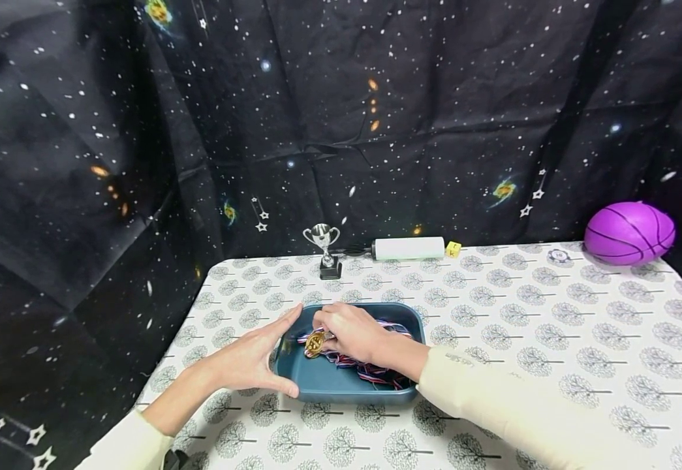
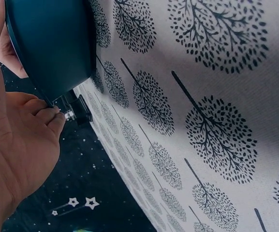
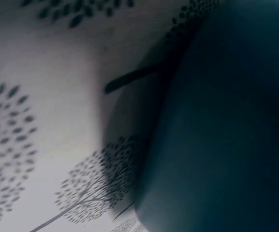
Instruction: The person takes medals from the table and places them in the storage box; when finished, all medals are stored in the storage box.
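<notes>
Tree-printed cloth covers the table [image 1: 552, 365], and low in the frame's centre sits a blue tray [image 1: 346, 385] with the left hand [image 1: 252, 359] laid against its left wall, fingers straight and thumb along the near corner. Inside the tray the right hand [image 1: 349, 333] pinches a gold medal [image 1: 314, 343] above a heap of striped ribbons [image 1: 370, 372]. Farther back stand a small trophy [image 1: 323, 251], a white cylinder [image 1: 408, 248], a yellow cube [image 1: 453, 249] and, at the far right, a purple ball [image 1: 628, 232] before a starry backdrop [image 1: 341, 98].
</notes>
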Demonstrator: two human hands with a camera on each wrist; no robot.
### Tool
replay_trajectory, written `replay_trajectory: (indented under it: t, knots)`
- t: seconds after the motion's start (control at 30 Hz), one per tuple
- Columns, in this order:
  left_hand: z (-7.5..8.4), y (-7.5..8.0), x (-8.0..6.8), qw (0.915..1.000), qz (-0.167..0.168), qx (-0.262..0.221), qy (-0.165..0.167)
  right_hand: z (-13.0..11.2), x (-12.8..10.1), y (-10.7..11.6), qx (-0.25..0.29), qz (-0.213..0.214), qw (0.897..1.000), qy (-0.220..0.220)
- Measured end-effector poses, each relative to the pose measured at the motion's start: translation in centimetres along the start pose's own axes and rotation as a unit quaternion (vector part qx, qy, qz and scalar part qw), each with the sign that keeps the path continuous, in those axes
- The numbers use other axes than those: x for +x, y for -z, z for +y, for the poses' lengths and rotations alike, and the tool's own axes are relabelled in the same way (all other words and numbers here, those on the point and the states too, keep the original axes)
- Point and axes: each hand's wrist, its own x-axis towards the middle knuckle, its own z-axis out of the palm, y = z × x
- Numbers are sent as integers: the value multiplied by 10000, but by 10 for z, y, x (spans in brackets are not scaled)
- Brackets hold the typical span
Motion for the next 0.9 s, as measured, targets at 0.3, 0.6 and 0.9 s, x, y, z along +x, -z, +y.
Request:
replay_trajectory:
  t: [0.3, 0.6, 0.9]
  knots:
    - [0, 0, 2, 10000, -54, 21, 21, 1, -4, 12, 187, -19, 9995, -264]
    - [0, -2, 4, 9999, -78, 13, 69, 24, -31, 57, 479, 357, 9981, -169]
    - [-3, 4, -3, 9994, 76, -99, 309, 58, -83, 110, 629, 492, 9958, -452]
